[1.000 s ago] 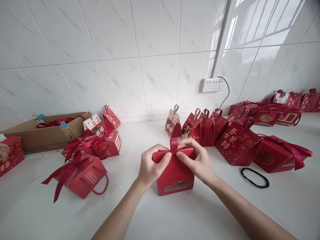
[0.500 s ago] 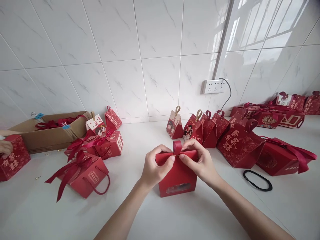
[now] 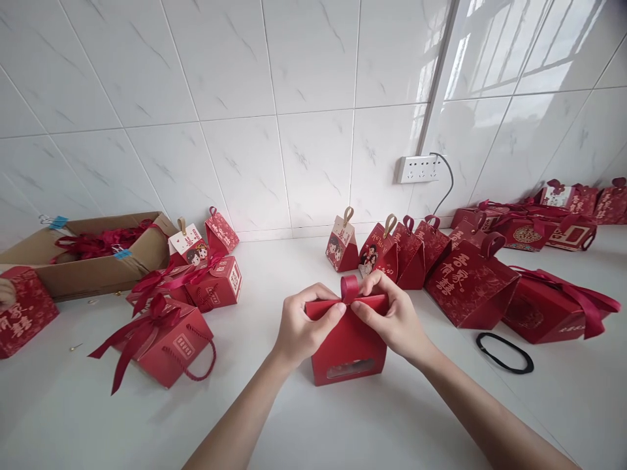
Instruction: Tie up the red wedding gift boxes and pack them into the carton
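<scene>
A plain red gift box [image 3: 349, 346] with a clear window low on its front stands upright on the white table [image 3: 274, 424]. A dark red ribbon loop [image 3: 349, 288] sticks up from the middle of its top edge. My left hand [image 3: 307, 325] pinches the top edge just left of the loop, thumb in front and fingers behind. On the right side of the loop, my right hand [image 3: 388, 316] grips the same edge between thumb and fingers. Both thumb tips nearly meet under the loop. The fingertips behind the box are hidden.
Ribboned boxes [image 3: 169, 343] stand left, near a cardboard box [image 3: 93, 277] of red ribbons. Another person's hand [image 3: 6, 294] touches a patterned box [image 3: 27, 313] at the far left. Several red boxes [image 3: 465, 284] line the right, with a black band [image 3: 504, 353] in front.
The cardboard box at the left has shifted slightly left and towards me. The other person's hand has moved left on the patterned box. My hands and the red box have barely moved.
</scene>
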`<state>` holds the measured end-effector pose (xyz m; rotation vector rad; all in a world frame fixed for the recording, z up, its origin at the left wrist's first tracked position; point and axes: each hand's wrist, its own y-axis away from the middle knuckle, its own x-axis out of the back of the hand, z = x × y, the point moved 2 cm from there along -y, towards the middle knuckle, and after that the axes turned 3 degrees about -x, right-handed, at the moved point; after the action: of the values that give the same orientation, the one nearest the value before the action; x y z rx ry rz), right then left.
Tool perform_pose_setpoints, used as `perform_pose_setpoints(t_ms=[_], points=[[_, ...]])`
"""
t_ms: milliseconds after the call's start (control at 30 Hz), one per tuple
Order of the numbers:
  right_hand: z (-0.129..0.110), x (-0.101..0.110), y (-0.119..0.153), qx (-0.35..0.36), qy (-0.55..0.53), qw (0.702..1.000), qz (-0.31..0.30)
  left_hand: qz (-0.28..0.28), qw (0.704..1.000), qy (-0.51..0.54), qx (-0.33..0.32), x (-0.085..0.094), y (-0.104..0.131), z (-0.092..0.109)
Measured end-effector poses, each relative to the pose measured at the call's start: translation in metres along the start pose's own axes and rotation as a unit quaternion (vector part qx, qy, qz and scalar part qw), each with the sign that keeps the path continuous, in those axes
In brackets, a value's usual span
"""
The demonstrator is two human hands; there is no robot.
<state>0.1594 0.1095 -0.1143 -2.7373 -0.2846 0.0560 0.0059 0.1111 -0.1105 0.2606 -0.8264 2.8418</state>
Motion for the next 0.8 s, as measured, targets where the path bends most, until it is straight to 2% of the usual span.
perform_pose_setpoints(t_ms=[333, 800], points=[[-0.0007, 0.0021, -0.0015, 0.053, 0.056, 0.997, 0.008, 0.014, 0.999, -0.030, -0.023, 0.0001, 0.0007, 0.0005], [-0.0004, -0.0014, 0.0009, 0.018, 0.002, 1.000, 0.002, 0.032, 0.998, -0.041, -0.019, -0.0004, 0.0009, 0.0015]])
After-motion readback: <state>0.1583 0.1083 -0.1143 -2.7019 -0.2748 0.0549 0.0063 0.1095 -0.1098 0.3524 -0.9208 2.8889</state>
